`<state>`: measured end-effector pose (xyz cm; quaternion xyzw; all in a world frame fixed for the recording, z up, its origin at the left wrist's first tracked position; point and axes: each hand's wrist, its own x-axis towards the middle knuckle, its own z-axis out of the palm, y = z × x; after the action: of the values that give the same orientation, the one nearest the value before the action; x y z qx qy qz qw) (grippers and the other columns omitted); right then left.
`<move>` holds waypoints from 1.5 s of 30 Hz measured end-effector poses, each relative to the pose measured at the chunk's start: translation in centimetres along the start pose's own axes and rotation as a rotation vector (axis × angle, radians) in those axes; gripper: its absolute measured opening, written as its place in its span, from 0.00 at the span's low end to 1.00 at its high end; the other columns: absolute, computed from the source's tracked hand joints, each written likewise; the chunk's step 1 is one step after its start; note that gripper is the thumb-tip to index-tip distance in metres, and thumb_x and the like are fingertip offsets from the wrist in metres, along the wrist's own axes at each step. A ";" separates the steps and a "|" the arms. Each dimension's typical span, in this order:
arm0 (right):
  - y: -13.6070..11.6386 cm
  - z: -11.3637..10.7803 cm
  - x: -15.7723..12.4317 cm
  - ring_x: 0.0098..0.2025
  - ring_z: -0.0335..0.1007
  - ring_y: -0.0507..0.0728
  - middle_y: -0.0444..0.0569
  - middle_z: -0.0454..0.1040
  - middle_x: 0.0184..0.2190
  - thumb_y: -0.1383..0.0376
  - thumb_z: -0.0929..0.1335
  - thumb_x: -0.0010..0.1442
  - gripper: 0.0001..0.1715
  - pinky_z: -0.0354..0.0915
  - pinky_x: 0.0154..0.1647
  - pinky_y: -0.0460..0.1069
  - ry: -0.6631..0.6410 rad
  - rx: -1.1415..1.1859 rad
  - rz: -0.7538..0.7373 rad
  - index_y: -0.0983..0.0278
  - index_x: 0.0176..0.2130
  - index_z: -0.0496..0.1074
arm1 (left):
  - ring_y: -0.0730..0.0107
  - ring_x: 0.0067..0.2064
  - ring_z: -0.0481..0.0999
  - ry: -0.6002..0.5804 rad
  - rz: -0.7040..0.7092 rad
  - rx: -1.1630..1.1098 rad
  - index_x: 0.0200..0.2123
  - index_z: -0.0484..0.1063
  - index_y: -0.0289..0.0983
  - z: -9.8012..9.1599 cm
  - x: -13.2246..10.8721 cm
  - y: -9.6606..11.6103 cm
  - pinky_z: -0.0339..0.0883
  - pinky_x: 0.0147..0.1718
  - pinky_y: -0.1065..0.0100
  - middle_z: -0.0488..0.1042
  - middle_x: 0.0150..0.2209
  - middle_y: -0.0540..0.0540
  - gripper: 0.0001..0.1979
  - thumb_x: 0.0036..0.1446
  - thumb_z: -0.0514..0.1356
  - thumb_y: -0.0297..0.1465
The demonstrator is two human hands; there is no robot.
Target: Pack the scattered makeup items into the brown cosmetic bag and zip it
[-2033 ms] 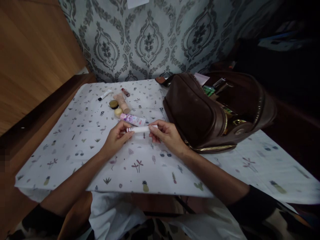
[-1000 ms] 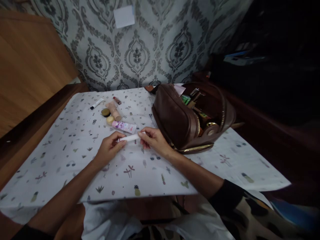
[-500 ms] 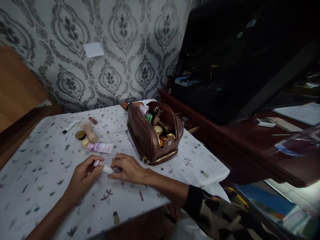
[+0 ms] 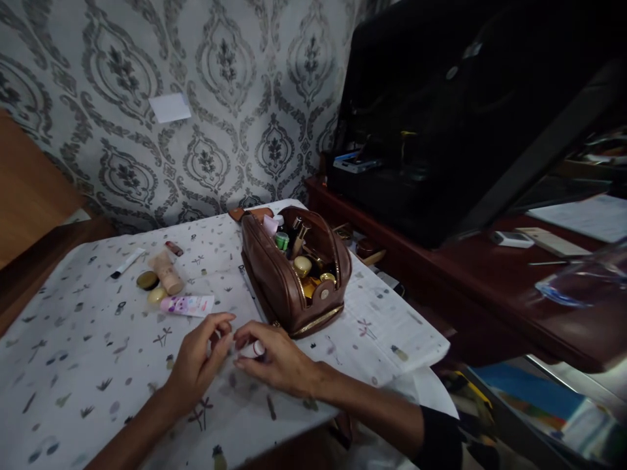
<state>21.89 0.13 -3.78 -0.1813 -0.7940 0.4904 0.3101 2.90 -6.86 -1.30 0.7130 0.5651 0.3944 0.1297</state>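
Observation:
A small white tube with a red ring [image 4: 253,350], like a lip balm stick, sits in the closed fingers of my right hand [image 4: 287,360]. My left hand [image 4: 198,362] is close to its left end, thumb and forefinger curved and apart, with nothing visible between them. Behind my hands lies a white and purple squeeze tube [image 4: 189,305]. Close to that are a beige tube [image 4: 167,272], a round cream-coloured item [image 4: 157,296] and a dark gold round lid [image 4: 147,281]. An unzipped brown cosmetic bag [image 4: 274,277] full of make-up items stands beyond my right hand.
A patterned white cloth [image 4: 122,359] covers the table. Towards the back left lie a slim black and white tube [image 4: 128,262] and a small red item [image 4: 174,248]. A dark red desk [image 4: 470,294] with a big black screen [image 4: 431,130] adjoins on the right.
Earlier, both hands were on the white tube, its red-ringed end at my left fingers. That end is now in my right hand, and my left fingers are off it. The view has shifted slightly.

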 end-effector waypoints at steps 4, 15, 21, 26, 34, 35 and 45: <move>0.5 -0.6 -1.3 0.43 0.74 0.56 0.49 0.77 0.40 0.64 0.70 0.64 0.04 0.68 0.45 0.49 0.101 0.053 -0.083 0.62 0.41 0.73 | 0.64 0.45 0.81 -0.146 0.001 -0.019 0.51 0.71 0.40 2.2 -0.6 -0.3 0.75 0.44 0.66 0.80 0.44 0.44 0.14 0.70 0.52 0.38; -2.0 -3.5 -4.4 0.40 0.76 0.55 0.50 0.80 0.40 0.58 0.69 0.69 0.13 0.69 0.41 0.47 0.187 0.080 -0.012 0.62 0.49 0.76 | 0.65 0.37 0.81 -0.230 0.071 -0.027 0.52 0.72 0.44 3.5 -1.9 -0.8 0.75 0.37 0.70 0.82 0.42 0.46 0.19 0.72 0.48 0.45; -3.8 -5.7 -5.1 0.44 0.81 0.54 0.50 0.83 0.43 0.62 0.71 0.67 0.15 0.73 0.48 0.45 0.202 -0.109 -0.085 0.58 0.53 0.74 | 0.65 0.31 0.77 -0.264 -0.044 -0.051 0.53 0.73 0.43 3.1 -0.9 0.0 0.74 0.33 0.68 0.77 0.31 0.49 0.22 0.71 0.47 0.48; -5.8 -8.8 -5.4 0.43 0.83 0.55 0.48 0.84 0.43 0.64 0.72 0.66 0.20 0.77 0.45 0.45 0.322 -0.270 -0.201 0.54 0.57 0.72 | 0.61 0.47 0.78 -0.046 0.304 0.069 0.58 0.68 0.41 2.5 2.7 1.9 0.74 0.45 0.64 0.77 0.46 0.42 0.15 0.71 0.52 0.35; -7.4 -12.8 -6.1 0.40 0.83 0.59 0.50 0.84 0.43 0.65 0.74 0.63 0.25 0.81 0.43 0.50 0.665 -0.504 -0.226 0.55 0.58 0.74 | 0.55 0.69 0.64 0.039 0.688 0.477 0.62 0.67 0.34 3.7 7.2 5.3 0.58 0.67 0.52 0.75 0.60 0.36 0.19 0.71 0.55 0.30; -7.4 -13.1 -5.9 0.40 0.83 0.59 0.50 0.83 0.42 0.65 0.75 0.62 0.25 0.81 0.42 0.50 0.698 -0.520 -0.232 0.55 0.58 0.75 | 0.56 0.69 0.65 0.033 0.709 0.519 0.63 0.68 0.33 3.8 7.4 5.3 0.56 0.68 0.53 0.75 0.59 0.37 0.19 0.70 0.55 0.29; -6.7 -15.4 -2.5 0.41 0.83 0.60 0.46 0.81 0.42 0.72 0.77 0.58 0.25 0.82 0.42 0.54 0.877 -0.480 -0.346 0.55 0.53 0.75 | 0.56 0.66 0.70 0.096 0.715 0.524 0.60 0.72 0.36 3.5 6.7 4.8 0.65 0.64 0.55 0.79 0.55 0.40 0.19 0.68 0.58 0.24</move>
<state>34.18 5.85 6.40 -0.3014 -0.6981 0.1146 0.6393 9.09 -1.46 2.20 0.8533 0.3692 0.2905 -0.2261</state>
